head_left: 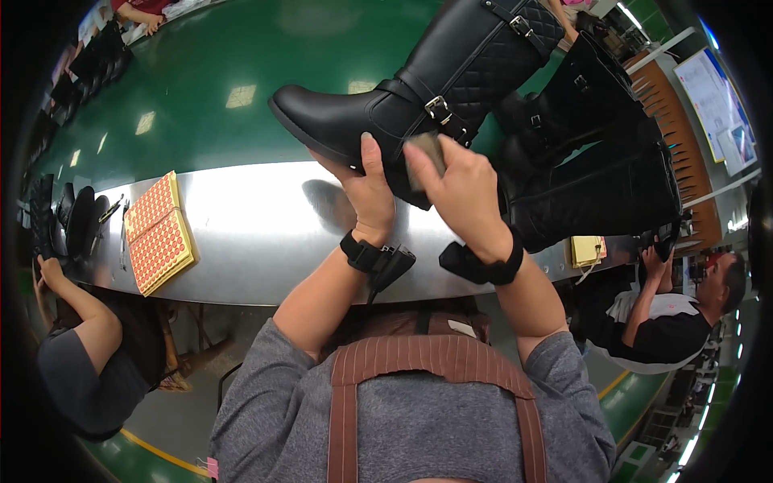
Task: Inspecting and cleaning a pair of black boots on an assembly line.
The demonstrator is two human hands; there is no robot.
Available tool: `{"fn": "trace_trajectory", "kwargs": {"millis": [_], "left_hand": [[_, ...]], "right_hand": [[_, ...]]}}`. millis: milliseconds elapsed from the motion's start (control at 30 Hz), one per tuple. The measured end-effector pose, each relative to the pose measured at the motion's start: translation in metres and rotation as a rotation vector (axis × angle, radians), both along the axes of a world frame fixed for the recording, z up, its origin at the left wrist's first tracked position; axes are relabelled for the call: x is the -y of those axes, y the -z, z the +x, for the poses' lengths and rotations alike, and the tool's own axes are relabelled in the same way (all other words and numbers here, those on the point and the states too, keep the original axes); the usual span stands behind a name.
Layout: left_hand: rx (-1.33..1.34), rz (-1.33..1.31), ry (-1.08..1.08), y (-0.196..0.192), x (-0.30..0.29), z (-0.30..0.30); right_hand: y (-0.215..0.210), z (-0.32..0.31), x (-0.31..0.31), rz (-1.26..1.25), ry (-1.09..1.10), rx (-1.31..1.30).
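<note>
In the head view, a black boot (451, 68) with buckled straps and a quilted shaft is the landmark. It is held tilted over the surface (298, 48), toe toward the left and shaft running up and away to the right. The left hand (366, 189) is clamped on its underside, thumb up against the sole edge. The right hand (467, 189), near the left but apart from it, is closed round a grey-brown block (425, 159) by the heel; blur hides whether the block touches the boot.

Beyond the boot the surface is glossy green with lamp reflections; on the near side of the boot runs a shiny metal strip (250, 217). To the left of the boot, on that strip, lies a yellow stack of sheets (157, 233) covered in red dots, with dark footwear (76, 217) farther left. To its right, more black boots (600, 189) lie close by, and past them a smaller yellow pad (588, 251).

Around the boot the room is busy: one co-worker (97, 354) sits well to its left, another (656, 322) well to its right. Beyond it to the right stand an orange-brown pegged rack (684, 153) and a white board (717, 105). Nearer than the boot, below the surface, a yellow line (165, 456) crosses the floor.
</note>
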State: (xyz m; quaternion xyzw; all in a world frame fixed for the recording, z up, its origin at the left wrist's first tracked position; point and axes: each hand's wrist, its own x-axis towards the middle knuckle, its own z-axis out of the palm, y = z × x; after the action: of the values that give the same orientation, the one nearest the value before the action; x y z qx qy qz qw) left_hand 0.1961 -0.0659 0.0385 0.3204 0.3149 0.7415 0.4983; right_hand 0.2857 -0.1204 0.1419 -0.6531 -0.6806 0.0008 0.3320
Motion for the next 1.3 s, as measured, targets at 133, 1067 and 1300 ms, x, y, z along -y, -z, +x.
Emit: {"fn": "trace_trajectory", "kwargs": {"millis": [133, 1067, 1300], "left_hand": [[0.313, -0.104, 0.355, 0.001, -0.014, -0.014], [0.664, -0.332, 0.820, 0.011, -0.017, -0.019], [0.610, -0.260, 0.870, 0.011, -0.010, -0.008]], "right_hand": [[0.003, 0.022, 0.035, -0.119, -0.119, 0.032], [-0.043, 0.116, 0.145, -0.498, -0.123, -0.166], [0.058, 0.256, 0.185, -0.433, 0.563, -0.140]]}}
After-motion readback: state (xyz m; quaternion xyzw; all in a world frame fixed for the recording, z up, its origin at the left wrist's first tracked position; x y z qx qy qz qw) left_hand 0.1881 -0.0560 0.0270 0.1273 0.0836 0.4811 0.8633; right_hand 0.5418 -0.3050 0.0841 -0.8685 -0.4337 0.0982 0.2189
